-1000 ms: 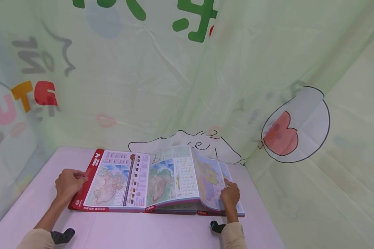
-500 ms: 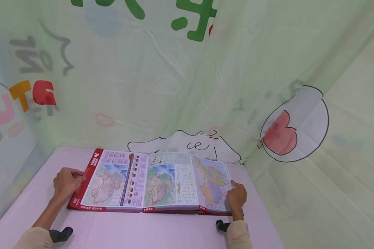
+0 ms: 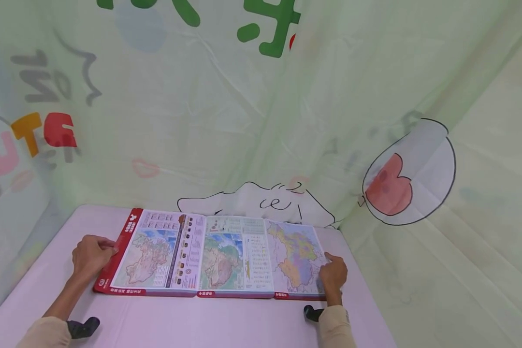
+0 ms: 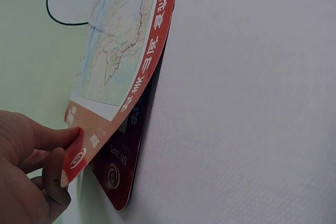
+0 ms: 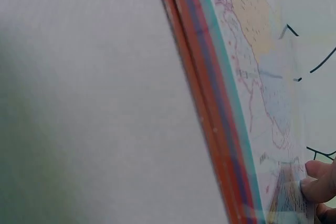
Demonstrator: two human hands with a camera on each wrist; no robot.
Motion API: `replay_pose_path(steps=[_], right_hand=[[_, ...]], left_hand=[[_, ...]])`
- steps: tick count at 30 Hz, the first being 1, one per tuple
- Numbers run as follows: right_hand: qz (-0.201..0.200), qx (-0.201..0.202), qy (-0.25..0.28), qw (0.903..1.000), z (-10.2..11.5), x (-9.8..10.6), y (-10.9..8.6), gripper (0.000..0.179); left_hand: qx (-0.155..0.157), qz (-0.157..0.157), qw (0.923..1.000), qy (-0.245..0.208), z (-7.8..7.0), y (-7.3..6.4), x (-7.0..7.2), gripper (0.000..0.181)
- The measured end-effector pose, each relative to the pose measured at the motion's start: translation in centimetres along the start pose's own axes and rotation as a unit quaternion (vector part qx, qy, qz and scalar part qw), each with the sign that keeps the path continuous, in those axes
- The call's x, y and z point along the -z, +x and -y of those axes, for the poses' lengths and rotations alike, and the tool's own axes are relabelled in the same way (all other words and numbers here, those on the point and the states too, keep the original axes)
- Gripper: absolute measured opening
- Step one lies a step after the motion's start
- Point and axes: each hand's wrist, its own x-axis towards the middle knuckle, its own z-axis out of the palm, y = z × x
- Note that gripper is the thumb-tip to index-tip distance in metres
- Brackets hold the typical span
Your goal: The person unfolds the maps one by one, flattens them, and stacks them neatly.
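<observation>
A laminated folding map (image 3: pixel 239 270) lies spread on the table, three panels showing side by side with a red border along the left. The left hand (image 3: pixel 89 256) pinches that red border. Seen from the left wrist, its thumb and fingers (image 4: pixel 52 174) hold the top sheet's corner, which is lifted off a dark red layer beneath. At the map's right edge is the right hand (image 3: pixel 333 273), its index finger over the multicoloured panel. The right wrist view shows only its fingertips (image 5: pixel 320 182), gripping the edge by the panel's corner; the rest is out of frame.
The pale pink table (image 3: pixel 191 321) extends in front of the map. Behind and beside it hangs a printed fabric curtain (image 3: pixel 226 121) with letters and drawings. Each wrist wears a black device, such as the one (image 3: pixel 83 328) on the left.
The right hand has moved right, drawing the raised middle and right panels flat. The curled sheet no longer stands up, and the left hand keeps its grip.
</observation>
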Motion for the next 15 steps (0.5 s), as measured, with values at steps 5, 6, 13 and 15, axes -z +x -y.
replay_pose_path(steps=[5, 6, 13, 15], right_hand=[[0.005, -0.014, -0.002, 0.9999, 0.2, 0.2, 0.0, 0.055], [0.004, -0.016, -0.002, 0.9999, 0.2, 0.2, -0.1, 0.055], [0.015, -0.022, -0.012, 0.9996, -0.8, -0.4, 0.7, 0.053], [0.019, -0.027, -0.011, 0.9994, -1.0, -0.5, 0.9, 0.052]], left_hand=[[-0.002, 0.0, 1.0, 0.002, -0.1, 0.0, 0.1, 0.032], [-0.004, 0.0, 1.0, 0.002, 0.0, 0.0, 0.1, 0.032], [-0.017, -0.012, 0.9998, 0.004, 0.5, -0.1, 0.1, 0.032], [-0.024, -0.014, 0.9996, 0.005, 0.6, -0.2, 0.0, 0.031]])
